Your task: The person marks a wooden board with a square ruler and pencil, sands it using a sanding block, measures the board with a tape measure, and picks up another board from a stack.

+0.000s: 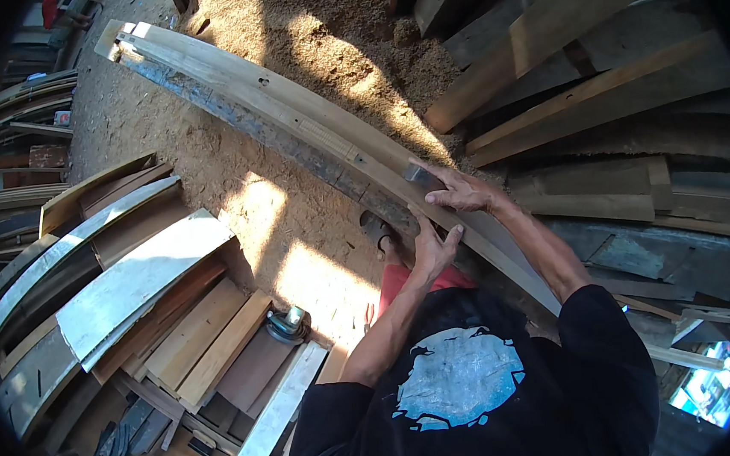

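Observation:
A long, pale wooden board (312,103) lies slantwise on a worn beam-like support (245,126), running from the far left toward my body. My left hand (432,248) grips the board's near edge, thumb on one side and fingers on the other. Just beyond it, my right hand (465,193) lies on the board with its index finger stretched toward the far edge and its thumb apart. A small greyish patch or piece shows by that fingertip; I cannot make out what it is.
Stacked planks (211,343) fill the left, with a teal handheld power tool (287,325) on them. A white-faced panel (142,284) lies over the stack. Large timbers (555,33) lean at the right. Sawdust (325,51) is heaped behind the board.

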The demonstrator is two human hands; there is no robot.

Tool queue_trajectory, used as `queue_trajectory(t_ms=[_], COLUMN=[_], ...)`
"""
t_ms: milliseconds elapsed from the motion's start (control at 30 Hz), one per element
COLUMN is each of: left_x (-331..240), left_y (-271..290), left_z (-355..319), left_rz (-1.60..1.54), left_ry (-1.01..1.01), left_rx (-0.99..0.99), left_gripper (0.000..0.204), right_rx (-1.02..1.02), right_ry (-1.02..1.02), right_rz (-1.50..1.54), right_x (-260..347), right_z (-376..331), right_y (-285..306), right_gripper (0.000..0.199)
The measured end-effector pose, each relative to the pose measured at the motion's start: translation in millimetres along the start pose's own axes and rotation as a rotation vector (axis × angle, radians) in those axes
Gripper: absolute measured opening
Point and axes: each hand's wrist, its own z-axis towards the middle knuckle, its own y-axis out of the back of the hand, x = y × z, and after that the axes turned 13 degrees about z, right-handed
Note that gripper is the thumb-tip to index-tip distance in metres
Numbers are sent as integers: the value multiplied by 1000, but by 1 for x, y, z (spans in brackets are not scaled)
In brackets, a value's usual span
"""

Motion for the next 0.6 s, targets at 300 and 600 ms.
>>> queue_trajectory(t_ms=[300,600], left_x=[-12,-52], left_y=[11,29], left_z=[-4,-11], left_rz=[-50,-13], left_ry=[7,211], left_rx=[25,106], left_gripper=[107,80], right_rx=[-30,-17], right_ry=[55,169], right_rz=[44,116], right_x=[16,9], right_z=[-17,30], right_y=[-6,-4], right_gripper=[97,100])
